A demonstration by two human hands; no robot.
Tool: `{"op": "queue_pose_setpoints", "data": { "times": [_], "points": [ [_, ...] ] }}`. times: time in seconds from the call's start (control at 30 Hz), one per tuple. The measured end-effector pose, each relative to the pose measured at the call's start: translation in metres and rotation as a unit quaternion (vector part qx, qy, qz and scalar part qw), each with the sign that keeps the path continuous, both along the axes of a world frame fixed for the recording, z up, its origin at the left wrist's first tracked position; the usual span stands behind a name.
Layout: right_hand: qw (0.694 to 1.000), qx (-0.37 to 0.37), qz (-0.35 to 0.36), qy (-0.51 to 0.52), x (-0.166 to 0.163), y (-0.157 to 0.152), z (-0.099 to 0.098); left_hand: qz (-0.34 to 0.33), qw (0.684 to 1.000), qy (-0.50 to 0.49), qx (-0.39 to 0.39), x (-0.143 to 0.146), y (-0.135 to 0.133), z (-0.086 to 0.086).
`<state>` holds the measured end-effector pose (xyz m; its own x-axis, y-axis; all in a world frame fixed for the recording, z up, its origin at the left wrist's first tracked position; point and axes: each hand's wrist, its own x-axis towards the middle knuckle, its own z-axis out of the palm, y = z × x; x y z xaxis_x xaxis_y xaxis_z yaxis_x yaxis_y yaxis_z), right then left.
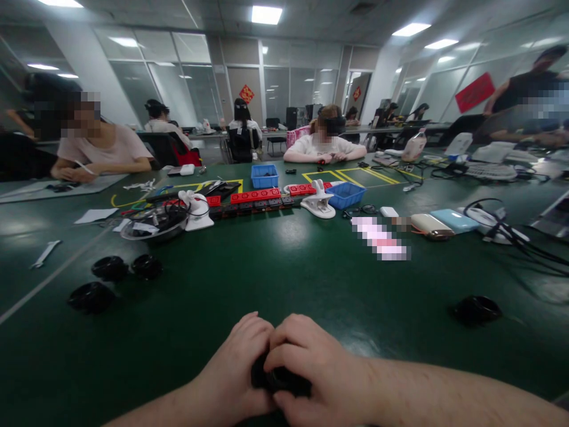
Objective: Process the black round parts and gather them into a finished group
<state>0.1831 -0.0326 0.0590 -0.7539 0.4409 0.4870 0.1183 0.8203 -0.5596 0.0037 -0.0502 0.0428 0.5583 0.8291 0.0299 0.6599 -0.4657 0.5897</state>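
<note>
My left hand [235, 367] and my right hand [311, 367] are pressed together low in the middle of the view, both closed around a small black object [278, 379] that is mostly hidden by the fingers. They rest on or just above the green table [284, 279]. Three similar black round pieces [111, 279] lie on the table to the left, and one more black piece [476, 309] lies to the right.
A clear bowl of parts [153, 224], red and black strips [253, 200], two blue bins [264, 175], white clips and phones [440, 222] sit further back. A wrench [44, 254] lies left. Cables [511, 234] trail right. Several other people sit at the far side.
</note>
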Motion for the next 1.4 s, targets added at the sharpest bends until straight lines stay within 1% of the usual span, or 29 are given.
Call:
{"op": "queue_pose_setpoints", "data": {
  "times": [0.13,0.27,0.37,0.47,0.53,0.6,0.67,0.7,0.77,0.83,0.9,1.03,1.1,1.17,1.3,1.4],
  "points": [
    [0.996,0.018,0.083,0.020,0.001,0.003,0.002,-0.079,0.997,-0.002,-0.026,-0.007,0.008,0.006],
    [0.992,0.030,0.121,0.000,0.001,0.004,0.000,-0.120,0.992,0.008,-0.028,-0.009,0.011,0.012],
    [0.993,0.020,0.115,0.009,0.001,0.002,0.002,-0.113,0.993,0.003,-0.030,-0.011,0.010,0.014],
    [0.998,0.009,0.062,0.020,0.002,-0.001,0.007,-0.097,0.995,-0.001,-0.035,-0.010,0.005,0.010],
    [1.000,-0.001,0.015,0.005,0.002,-0.004,0.007,-0.061,0.998,0.007,-0.027,-0.007,0.000,0.005],
    [0.999,-0.022,-0.027,-0.021,0.001,-0.005,0.003,-0.007,1.000,0.014,-0.006,-0.002,-0.005,-0.001],
    [0.997,-0.039,-0.052,-0.039,0.000,-0.006,-0.001,0.033,0.999,0.019,0.010,0.002,-0.009,-0.006],
    [0.997,-0.039,-0.057,-0.038,-0.001,-0.006,-0.003,0.041,0.999,0.020,0.014,0.004,-0.010,-0.007],
    [0.998,-0.027,-0.048,-0.024,-0.002,-0.005,-0.005,0.042,0.999,0.022,0.017,0.004,-0.010,-0.007],
    [1.000,-0.011,-0.025,-0.003,-0.002,-0.004,-0.003,0.033,0.999,0.015,0.012,0.003,-0.007,-0.006],
    [1.000,-0.008,0.002,0.010,-0.001,-0.002,0.001,0.012,1.000,0.001,0.002,-0.001,-0.003,-0.003],
    [0.998,-0.015,0.056,0.015,0.000,0.000,0.008,-0.057,0.998,-0.007,-0.022,-0.006,0.005,0.003],
    [0.997,-0.010,0.080,0.017,0.001,0.001,0.007,-0.072,0.997,-0.006,-0.034,-0.007,0.007,0.006],
    [0.995,-0.008,0.099,0.020,0.000,0.002,0.007,-0.073,0.996,-0.012,-0.044,-0.007,0.007,0.009],
    [0.993,-0.006,0.114,0.028,0.000,0.003,0.010,-0.073,0.995,-0.038,-0.054,-0.009,0.006,0.013],
    [0.995,0.000,0.101,0.020,0.001,0.002,0.014,-0.087,0.995,-0.009,-0.040,-0.010,0.004,0.009]
  ]
}}
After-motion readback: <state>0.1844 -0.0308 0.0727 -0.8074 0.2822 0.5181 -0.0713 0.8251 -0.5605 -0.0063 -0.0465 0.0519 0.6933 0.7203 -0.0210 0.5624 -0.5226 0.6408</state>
